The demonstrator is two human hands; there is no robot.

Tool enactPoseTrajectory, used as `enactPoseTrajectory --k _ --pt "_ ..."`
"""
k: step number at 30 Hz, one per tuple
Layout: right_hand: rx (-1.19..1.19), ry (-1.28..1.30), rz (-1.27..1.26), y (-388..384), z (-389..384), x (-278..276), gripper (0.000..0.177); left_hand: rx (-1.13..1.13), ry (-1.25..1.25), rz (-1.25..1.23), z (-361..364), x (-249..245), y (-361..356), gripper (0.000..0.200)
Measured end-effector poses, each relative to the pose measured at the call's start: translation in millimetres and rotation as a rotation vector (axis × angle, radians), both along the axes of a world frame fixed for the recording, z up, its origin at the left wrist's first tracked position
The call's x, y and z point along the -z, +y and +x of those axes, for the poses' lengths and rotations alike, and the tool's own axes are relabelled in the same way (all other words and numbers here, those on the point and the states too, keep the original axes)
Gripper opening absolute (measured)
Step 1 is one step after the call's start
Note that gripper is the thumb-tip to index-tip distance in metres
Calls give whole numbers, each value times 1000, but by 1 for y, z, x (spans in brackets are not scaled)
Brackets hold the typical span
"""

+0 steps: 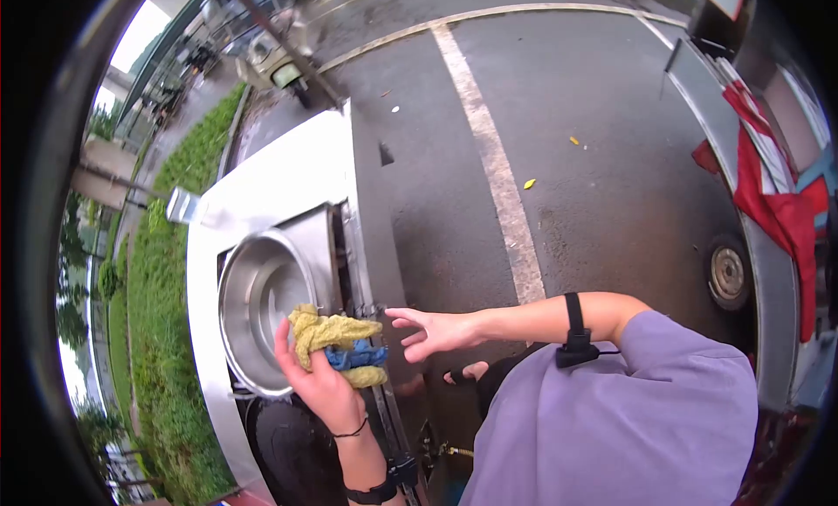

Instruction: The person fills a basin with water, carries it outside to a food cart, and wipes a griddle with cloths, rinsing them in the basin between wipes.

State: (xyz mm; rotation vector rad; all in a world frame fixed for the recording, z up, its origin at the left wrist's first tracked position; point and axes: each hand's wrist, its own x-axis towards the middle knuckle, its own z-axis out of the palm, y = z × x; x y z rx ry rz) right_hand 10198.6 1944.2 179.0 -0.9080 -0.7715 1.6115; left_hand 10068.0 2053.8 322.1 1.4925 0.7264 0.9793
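My left hand point(325, 388) is wrapped round a bunched yellow cloth point(336, 331), with a blue cloth point(358, 356) folded in among its layers. It holds the bundle over the near rim of a round steel pot point(240, 331), which is set into the metal counter. My right hand point(432, 331) is stretched toward the bundle with fingers apart, holding nothing. A small gap shows between its fingertips and the cloth.
The white metal counter top point(271, 170) extends beyond the pot, and a dark round lid or pan point(292, 449) lies beside it. A cart with a wheel point(727, 272) and red cloth point(772, 209) stands at right. Grass point(161, 331) borders the far side; a scooter point(275, 65) is parked behind.
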Motion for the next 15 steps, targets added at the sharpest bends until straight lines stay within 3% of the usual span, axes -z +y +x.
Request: enactPoseTrajectory --k 2,4,6,8,10,12,13,15 --pt "229 588 34 -25 37 19 112 120 -83 -133 69 28 -24 35" --pt "481 786 99 -58 79 28 114 276 -68 -315 130 55 -51 33" --pt "664 821 155 -97 123 24 117 400 -74 -491 186 89 -89 36" --pt "788 764 251 -123 157 40 97 501 104 -355 229 142 -120 39" --pt "978 633 268 -147 182 58 69 559 334 -13 267 189 -150 43" --pt "1203 326 24 -174 194 69 58 568 564 37 293 192 -197 56" --pt "1241 307 40 -189 202 77 58 674 636 153 301 190 -218 61" --pt "1399 648 -60 -219 219 89 39 838 644 346 313 207 -245 72"
